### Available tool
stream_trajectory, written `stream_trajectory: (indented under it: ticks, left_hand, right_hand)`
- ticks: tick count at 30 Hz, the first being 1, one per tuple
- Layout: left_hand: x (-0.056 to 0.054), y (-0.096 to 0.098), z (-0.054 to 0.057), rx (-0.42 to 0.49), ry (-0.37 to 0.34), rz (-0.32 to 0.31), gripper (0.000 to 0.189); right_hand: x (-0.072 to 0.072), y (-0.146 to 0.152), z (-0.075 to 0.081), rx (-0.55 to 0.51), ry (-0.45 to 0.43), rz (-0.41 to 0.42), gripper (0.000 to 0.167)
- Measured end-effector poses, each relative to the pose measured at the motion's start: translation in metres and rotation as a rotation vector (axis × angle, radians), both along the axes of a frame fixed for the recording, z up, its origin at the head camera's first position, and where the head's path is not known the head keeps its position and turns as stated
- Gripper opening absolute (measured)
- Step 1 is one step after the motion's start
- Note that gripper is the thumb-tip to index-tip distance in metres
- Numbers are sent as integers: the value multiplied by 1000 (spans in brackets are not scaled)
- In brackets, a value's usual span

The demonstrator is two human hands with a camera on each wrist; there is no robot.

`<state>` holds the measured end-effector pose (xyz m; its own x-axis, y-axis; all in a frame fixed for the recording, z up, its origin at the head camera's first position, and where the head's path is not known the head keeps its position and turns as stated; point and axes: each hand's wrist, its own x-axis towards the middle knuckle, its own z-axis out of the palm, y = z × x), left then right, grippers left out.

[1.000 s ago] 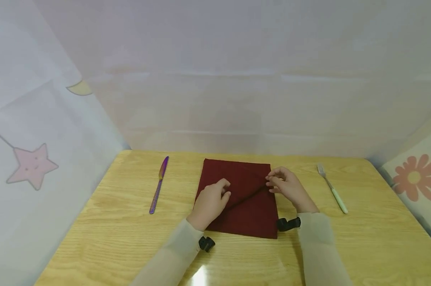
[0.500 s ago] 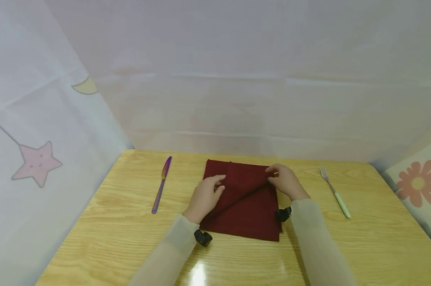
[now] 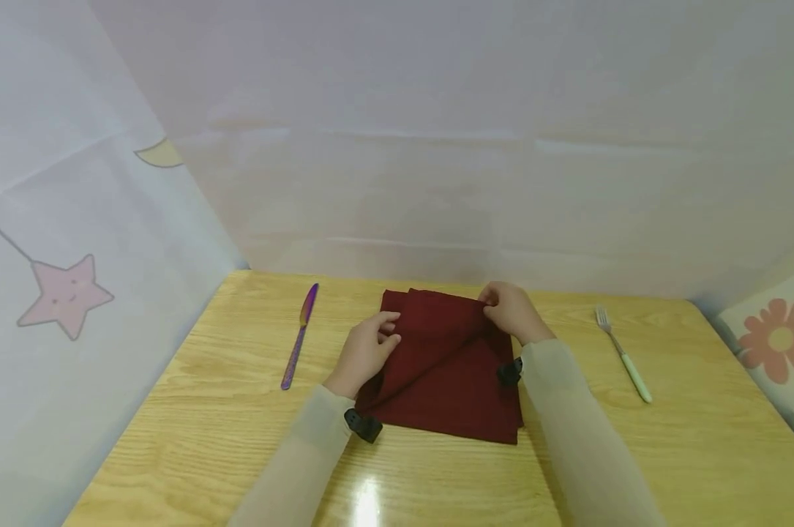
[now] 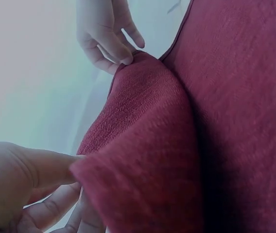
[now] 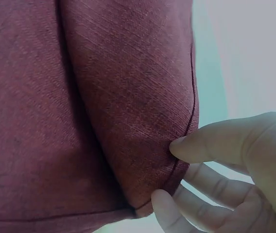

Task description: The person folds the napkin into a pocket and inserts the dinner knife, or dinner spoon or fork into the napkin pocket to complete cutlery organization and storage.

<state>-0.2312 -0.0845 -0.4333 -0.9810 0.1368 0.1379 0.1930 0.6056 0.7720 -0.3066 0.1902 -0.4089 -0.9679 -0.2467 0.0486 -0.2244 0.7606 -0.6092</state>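
A dark red cloth napkin [image 3: 456, 395] lies on the table with a layer folded over it, its fold running slantwise from near left to far right. My left hand [image 3: 364, 351] pinches the folded layer at its left side. In the left wrist view the thumb [image 4: 55, 167] lies over the cloth, with fingers beneath. My right hand [image 3: 511, 311] grips the layer near its far right corner. In the right wrist view the thumb [image 5: 201, 143] presses on the hemmed edge and the other fingers reach below it. The layer's far edge is raised between both hands.
A purple iridescent table knife [image 3: 299, 337] lies left of the napkin. To the right lies a fork [image 3: 623, 355] with a pale green handle. The wooden table [image 3: 192, 424] ends at a pale fabric backdrop [image 3: 423, 183] behind and at both sides.
Both hands have moved left and slightly away from me, drawing the folded layer with them. Its far edge is now lifted and askew over the layer below. Knife and fork lie where they were.
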Motion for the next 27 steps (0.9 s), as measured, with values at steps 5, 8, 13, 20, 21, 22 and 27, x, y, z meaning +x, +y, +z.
stream_trajectory:
  ticks: [5,8,13,20,21,22,27]
  left_hand:
    - [-5,-6,-5,48,-63,20,40]
    - [-8,-8,-9,51,-73,23,41]
    - [-12,-14,-12,65,-69,11,42]
    - [-18,-29,-14,125,-82,11,44]
    - [-19,-31,-15,133,-88,8,45]
    - [-20,-33,-16,139,-93,3,45]
    - [-25,-38,-22,177,-117,-21,51]
  right_hand:
    - [-4,-7,3,-6,25,-13,11]
    - [-4,-9,1,-43,43,-38,11]
    - [-7,-11,-6,-131,42,-97,9]
    - [-17,-14,-17,-177,108,-61,13]
    - [-17,-14,-18,-190,111,-56,14]
    - [-17,-13,-19,-203,113,-50,15]
    - [-17,-11,-21,-243,68,-8,18]
